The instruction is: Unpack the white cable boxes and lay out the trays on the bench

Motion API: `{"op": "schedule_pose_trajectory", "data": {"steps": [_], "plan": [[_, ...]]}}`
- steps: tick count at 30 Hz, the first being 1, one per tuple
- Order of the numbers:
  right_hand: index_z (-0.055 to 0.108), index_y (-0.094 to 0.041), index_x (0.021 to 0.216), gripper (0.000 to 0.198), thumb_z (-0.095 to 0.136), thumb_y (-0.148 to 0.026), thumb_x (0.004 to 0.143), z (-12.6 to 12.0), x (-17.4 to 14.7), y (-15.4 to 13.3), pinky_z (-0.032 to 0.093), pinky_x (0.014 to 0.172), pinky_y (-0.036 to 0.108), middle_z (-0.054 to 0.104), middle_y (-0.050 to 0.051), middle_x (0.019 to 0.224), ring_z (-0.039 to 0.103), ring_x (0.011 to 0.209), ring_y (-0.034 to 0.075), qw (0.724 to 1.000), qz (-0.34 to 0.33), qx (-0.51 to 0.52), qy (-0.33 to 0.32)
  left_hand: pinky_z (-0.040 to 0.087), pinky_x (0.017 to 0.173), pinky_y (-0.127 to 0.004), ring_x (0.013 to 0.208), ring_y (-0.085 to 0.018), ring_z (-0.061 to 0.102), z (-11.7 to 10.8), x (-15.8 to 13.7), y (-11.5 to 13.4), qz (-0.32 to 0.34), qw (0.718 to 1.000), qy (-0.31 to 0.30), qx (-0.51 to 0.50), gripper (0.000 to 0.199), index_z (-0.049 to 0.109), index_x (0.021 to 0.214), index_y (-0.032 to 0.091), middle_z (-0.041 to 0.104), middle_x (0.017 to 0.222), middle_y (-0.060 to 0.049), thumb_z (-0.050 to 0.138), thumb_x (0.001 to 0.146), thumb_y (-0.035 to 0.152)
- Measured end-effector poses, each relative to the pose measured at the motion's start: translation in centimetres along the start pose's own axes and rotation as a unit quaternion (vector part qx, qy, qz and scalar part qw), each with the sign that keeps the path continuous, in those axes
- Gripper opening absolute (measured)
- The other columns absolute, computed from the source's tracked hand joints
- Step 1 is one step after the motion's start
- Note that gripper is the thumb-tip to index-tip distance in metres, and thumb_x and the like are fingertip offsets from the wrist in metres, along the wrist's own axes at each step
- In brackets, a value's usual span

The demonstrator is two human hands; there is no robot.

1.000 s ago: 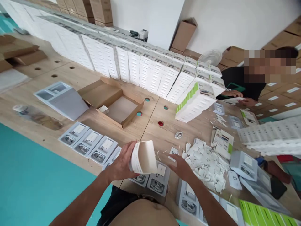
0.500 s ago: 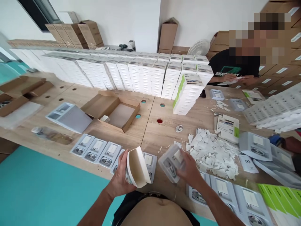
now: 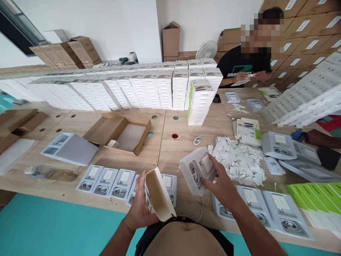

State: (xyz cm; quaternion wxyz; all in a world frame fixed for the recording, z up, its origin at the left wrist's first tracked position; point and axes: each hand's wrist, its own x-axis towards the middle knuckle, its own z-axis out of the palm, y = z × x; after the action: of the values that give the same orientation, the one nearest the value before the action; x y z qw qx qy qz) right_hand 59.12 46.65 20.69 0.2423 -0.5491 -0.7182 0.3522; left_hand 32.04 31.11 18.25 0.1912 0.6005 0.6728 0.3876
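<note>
My left hand (image 3: 140,204) is wrapped round a small white box (image 3: 160,195), whose open end faces up and toward my right, with a bare inside. In my right hand (image 3: 220,181) is a translucent plastic tray (image 3: 189,170), gripped by its right side and tilted above the table. A coiled white cable (image 3: 195,174) and a white charger (image 3: 206,163) sit in that tray's compartments. Behind the box, a row of filled trays (image 3: 120,183) lies on the table, partly hidden by my left hand. More filled trays (image 3: 282,209) lie beneath and right of my right forearm.
White paper slips (image 3: 239,160) are heaped right of centre. An open cardboard box (image 3: 135,137) and stacked empty trays (image 3: 70,151) stand left. White boxes (image 3: 165,89) form a wall behind. Across the table sits a person (image 3: 243,67) holding something white. Green-and-white flat boxes (image 3: 317,199) lie right.
The tray in my right hand has tilted so its contents face me more clearly. My left hand and the white box have shifted slightly down. The whole view has swung a little right.
</note>
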Motion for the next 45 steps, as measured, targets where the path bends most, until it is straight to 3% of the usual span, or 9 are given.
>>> {"op": "schedule_pose_trajectory", "data": {"steps": [4, 8, 12, 17, 22, 25, 29, 35, 45], "plan": [[0.029, -0.02, 0.147, 0.088, 0.064, -0.03, 0.067, 2.9, 0.2, 4.5, 0.034, 0.108, 0.048, 0.043, 0.014, 0.138, 0.041, 0.126, 0.033, 0.991, -0.053, -0.117, -0.038, 0.032, 0.111, -0.06, 0.141, -0.04, 0.023, 0.1, 0.5, 0.3, -0.038, 0.999, -0.006, 0.031, 0.116, 0.004, 0.151, 0.021, 0.027, 0.149, -0.02, 0.078, 0.064, 0.041], [0.034, -0.02, 0.146, 0.096, 0.065, -0.021, 0.055, 5.8, 0.2, 9.3, 0.031, 0.108, 0.047, 0.038, 0.015, 0.144, 0.034, 0.131, 0.035, 0.965, -0.049, -0.206, -0.155, 0.042, 0.105, -0.057, 0.137, -0.038, 0.033, 0.2, 0.7, 0.2, -0.06, 0.997, -0.024, 0.041, 0.104, 0.013, 0.151, 0.026, 0.032, 0.147, -0.017, 0.074, 0.067, 0.038], [0.03, -0.025, 0.148, 0.103, 0.067, -0.018, 0.052, 7.2, 0.4, 11.2, 0.026, 0.111, 0.047, 0.032, 0.012, 0.15, 0.026, 0.137, 0.034, 0.944, -0.069, -0.227, -0.231, 0.042, 0.103, -0.058, 0.135, -0.039, 0.036, 0.3, 0.8, -0.2, -0.064, 0.997, -0.02, 0.038, 0.102, 0.016, 0.151, 0.025, 0.034, 0.146, -0.017, 0.074, 0.067, 0.04], [0.031, -0.021, 0.148, 0.099, 0.063, -0.017, 0.055, 7.2, 0.6, 11.5, 0.026, 0.112, 0.046, 0.035, 0.013, 0.147, 0.028, 0.136, 0.032, 0.952, -0.098, -0.19, -0.221, 0.037, 0.109, -0.058, 0.137, -0.04, 0.032, -0.1, 1.1, -0.3, -0.05, 0.998, 0.025, 0.024, 0.108, 0.019, 0.148, 0.021, 0.035, 0.144, -0.019, 0.079, 0.061, 0.041], [0.037, -0.017, 0.145, 0.087, 0.061, -0.022, 0.061, 7.2, 1.4, 12.9, 0.028, 0.112, 0.048, 0.04, 0.015, 0.143, 0.034, 0.133, 0.033, 0.97, -0.113, -0.144, -0.16, 0.029, 0.113, -0.058, 0.14, -0.041, 0.024, -0.5, 1.8, -0.7, -0.01, 1.0, 0.001, 0.016, 0.125, 0.006, 0.149, 0.018, 0.026, 0.147, -0.022, 0.083, 0.054, 0.038], [0.038, -0.019, 0.142, 0.081, 0.063, -0.032, 0.067, 6.6, 2.4, 11.8, 0.032, 0.11, 0.049, 0.045, 0.014, 0.138, 0.039, 0.13, 0.032, 0.99, -0.072, -0.076, -0.092, 0.032, 0.111, -0.056, 0.139, -0.04, 0.025, -0.1, 2.6, -1.0, -0.018, 0.997, -0.018, 0.075, 0.122, 0.004, 0.15, 0.017, 0.026, 0.147, -0.023, 0.081, 0.059, 0.039], [0.036, -0.022, 0.143, 0.078, 0.063, -0.044, 0.073, 5.1, 3.8, 7.2, 0.04, 0.104, 0.046, 0.048, 0.011, 0.133, 0.047, 0.123, 0.03, 1.0, 0.009, -0.02, 0.005, 0.03, 0.107, -0.058, 0.127, -0.039, 0.039, 1.5, 3.7, -1.0, -0.06, 0.973, -0.064, 0.213, 0.11, 0.018, 0.149, 0.019, 0.043, 0.136, -0.018, 0.078, 0.059, 0.037], [0.038, -0.021, 0.142, 0.078, 0.065, -0.037, 0.07, 5.7, 4.2, 0.8, 0.038, 0.102, 0.05, 0.046, 0.013, 0.132, 0.043, 0.122, 0.034, 0.986, -0.029, -0.16, 0.044, 0.025, 0.107, -0.053, 0.124, -0.036, 0.04, 4.3, 4.3, 0.6, -0.05, 0.959, -0.071, 0.269, 0.105, 0.023, 0.148, 0.019, 0.047, 0.133, -0.015, 0.073, 0.057, 0.029], [0.035, -0.019, 0.143, 0.076, 0.062, -0.031, 0.074, 6.8, 3.1, -1.0, 0.034, 0.101, 0.05, 0.042, 0.017, 0.138, 0.038, 0.127, 0.035, 0.967, -0.035, -0.242, 0.073, 0.023, 0.106, -0.051, 0.123, -0.034, 0.04, 5.6, 4.5, 0.8, -0.081, 0.959, -0.015, 0.27, 0.106, 0.022, 0.147, 0.018, 0.045, 0.134, -0.015, 0.074, 0.055, 0.032]]}}
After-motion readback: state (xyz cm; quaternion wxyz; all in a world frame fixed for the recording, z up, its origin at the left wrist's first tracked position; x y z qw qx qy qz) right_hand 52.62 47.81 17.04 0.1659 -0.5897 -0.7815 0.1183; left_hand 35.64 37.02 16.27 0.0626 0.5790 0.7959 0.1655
